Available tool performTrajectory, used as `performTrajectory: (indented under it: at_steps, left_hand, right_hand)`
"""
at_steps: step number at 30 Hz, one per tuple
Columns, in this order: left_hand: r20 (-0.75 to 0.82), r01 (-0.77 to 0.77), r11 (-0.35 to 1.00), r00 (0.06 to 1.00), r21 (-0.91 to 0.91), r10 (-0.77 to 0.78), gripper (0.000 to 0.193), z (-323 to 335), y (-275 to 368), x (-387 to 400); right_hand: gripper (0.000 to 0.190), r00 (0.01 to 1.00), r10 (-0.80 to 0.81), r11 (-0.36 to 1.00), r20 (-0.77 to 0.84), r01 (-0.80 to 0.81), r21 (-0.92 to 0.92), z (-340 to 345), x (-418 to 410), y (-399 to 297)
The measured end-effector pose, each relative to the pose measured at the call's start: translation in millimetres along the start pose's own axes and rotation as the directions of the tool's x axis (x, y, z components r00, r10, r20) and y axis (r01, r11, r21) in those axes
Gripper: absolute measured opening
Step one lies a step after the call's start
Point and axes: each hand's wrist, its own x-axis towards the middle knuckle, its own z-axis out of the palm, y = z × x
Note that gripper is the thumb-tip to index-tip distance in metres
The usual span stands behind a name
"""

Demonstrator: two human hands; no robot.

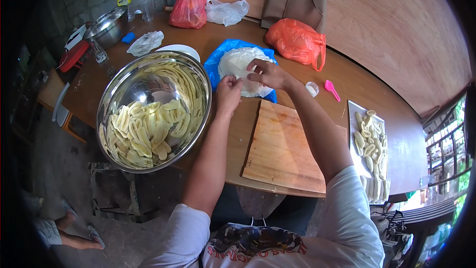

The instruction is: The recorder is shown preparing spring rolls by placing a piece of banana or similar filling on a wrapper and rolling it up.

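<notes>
Round white thin sheets (pixel 238 61), perhaps wrappers, lie stacked on a blue plastic bag (pixel 212 67). My left hand (pixel 229 93) is at the stack's near left edge, fingertips pinched together; whether a sheet is between them is hard to tell. Over the right part of the stack is my right hand (pixel 269 74), its fingers curved with thumb and forefinger apart. A large steel bowl (pixel 154 56) of flat banana slices (pixel 143 130) stands tilted left of my arms. Before me lies a wooden cutting board (pixel 282 149). More peeled bananas (pixel 372 141) rest on a metal tray (pixel 354 119) at the right.
A red-orange plastic bag (pixel 293 41), a small clear cup (pixel 312 89) and a pink spoon (pixel 332 90) are on the table's right side. At the left stand a glass bottle (pixel 101 57) and another steel bowl (pixel 108 26). Another person's legs (pixel 70 230) show at lower left.
</notes>
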Motion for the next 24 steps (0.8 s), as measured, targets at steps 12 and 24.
performTrajectory:
  at_steps: [12, 24]
  left_hand:
    - [-0.1, 0.017, 0.993, 0.995, -0.119, -0.029, 0.041, 3, -6, 5]
    - [-0.136, 0.098, 0.98, 0.983, -0.171, -0.122, 0.04, 5, -4, 16]
  right_hand:
    - [0.024, 0.935, 0.301, 0.862, -0.19, -0.181, 0.474, -19, 25, 15]
    - [0.031, 0.449, -0.091, 0.994, -0.889, -0.008, -0.106, -122, 49, 45]
